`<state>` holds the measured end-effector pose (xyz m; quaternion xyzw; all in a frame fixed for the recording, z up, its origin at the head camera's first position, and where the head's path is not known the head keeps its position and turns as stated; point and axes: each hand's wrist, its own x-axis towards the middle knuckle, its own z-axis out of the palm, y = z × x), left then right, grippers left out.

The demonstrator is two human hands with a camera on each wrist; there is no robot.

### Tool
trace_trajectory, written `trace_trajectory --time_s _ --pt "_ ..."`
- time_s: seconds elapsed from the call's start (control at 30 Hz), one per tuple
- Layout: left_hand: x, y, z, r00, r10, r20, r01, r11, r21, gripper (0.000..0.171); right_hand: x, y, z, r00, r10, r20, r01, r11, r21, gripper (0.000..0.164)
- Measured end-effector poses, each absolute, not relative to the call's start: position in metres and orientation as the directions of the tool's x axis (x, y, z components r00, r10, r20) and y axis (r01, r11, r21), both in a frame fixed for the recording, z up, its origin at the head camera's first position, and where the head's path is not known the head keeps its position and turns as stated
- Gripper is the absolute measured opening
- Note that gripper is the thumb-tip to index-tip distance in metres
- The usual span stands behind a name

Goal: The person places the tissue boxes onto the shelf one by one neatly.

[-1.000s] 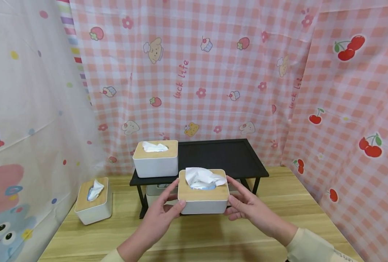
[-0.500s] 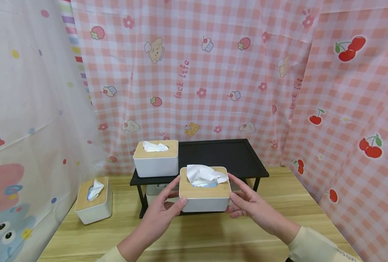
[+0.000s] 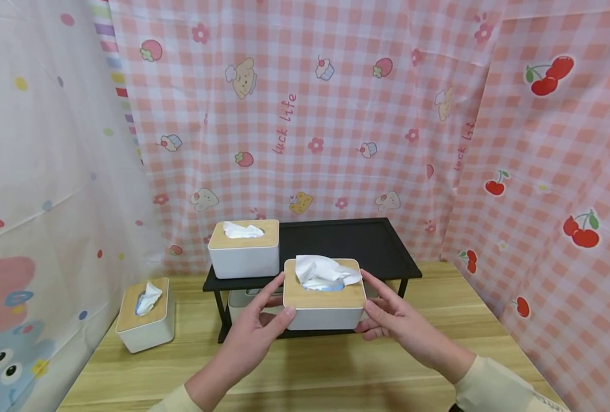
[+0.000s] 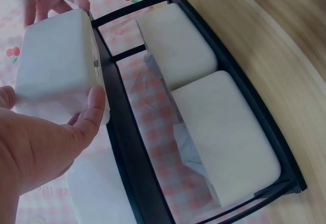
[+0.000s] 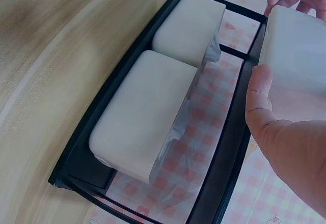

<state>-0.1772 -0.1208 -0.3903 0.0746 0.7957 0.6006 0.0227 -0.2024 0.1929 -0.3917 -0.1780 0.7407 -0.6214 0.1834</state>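
Tabletop (image 3: 325,377): left hand (image 3: 253,330), right hand (image 3: 395,317) gripping tissue box (image 3: 325,298) from sides.

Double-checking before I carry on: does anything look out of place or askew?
Only one thing: left of the black rack, a tissue box sits at an angle on the table, whereas the box on the rack's top shelf stands roughly square. The held box shows no damage; nothing looks spilled.

room on blk shelf (image 3: 343,241) rt, tissue box (image 3: 244,262) blocks lt
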Motion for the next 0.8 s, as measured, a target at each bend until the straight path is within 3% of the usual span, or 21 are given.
trace_trajectory --time_s 0.8 --pt "-0.19 -0.114 -0.381 -0.982 0.135 0.129 0.166 0.314 0.935 0.069 -0.21 0.194 -0.383 -0.876 -0.482 0.011 -0.091 0.143 -0.985 0.066"
